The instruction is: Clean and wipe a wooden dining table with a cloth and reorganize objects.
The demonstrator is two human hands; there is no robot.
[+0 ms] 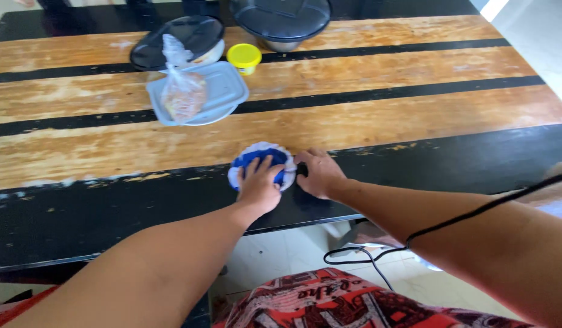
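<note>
Hands meet at the near, dark edge of a wooden table. The left hand lies flat, fingers spread, on top of a small blue object with a white scalloped rim, pressing it down rather than clasping it. The right hand, just beside it, is curled shut around a short dark part at the object's right side; what that part is cannot be told. The object looks light, and its frilled rim seems likely to flex, so a hold on the blue middle appears firmer. Beyond the left hand rests a pale lidded container with a knotted clear bag of food on it. Farther off stand a small yellow tub, a dark-lidded bowl and a dark-lidded pot. Below the right forearm, a black cable hangs.
</note>
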